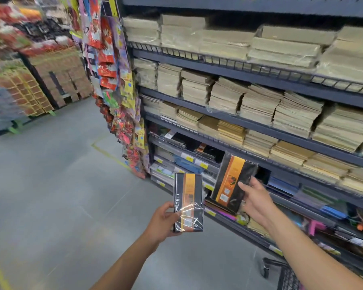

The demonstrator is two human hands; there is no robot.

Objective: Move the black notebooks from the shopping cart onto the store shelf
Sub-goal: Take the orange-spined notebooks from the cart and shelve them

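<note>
My left hand (pixel 162 221) grips a shrink-wrapped pack of black notebooks (pixel 188 203) with an orange stripe, held upright over the floor in front of the shelves. My right hand (pixel 257 200) holds a second black notebook pack (pixel 232 182), tilted, close to the dark lower shelf (pixel 281 167). More black notebooks (pixel 189 142) lie on that shelf level further left. Only a corner of the shopping cart (pixel 285 275) shows at the bottom edge, below my right forearm.
The shelving unit (pixel 260 80) fills the right side, its upper levels packed with stacks of tan paper goods (pixel 258 101). Colourful hanging packets (pixel 115 80) cover the shelf end. Grey floor (pixel 50 185) stretches left toward stacked goods on pallets (pixel 30 91).
</note>
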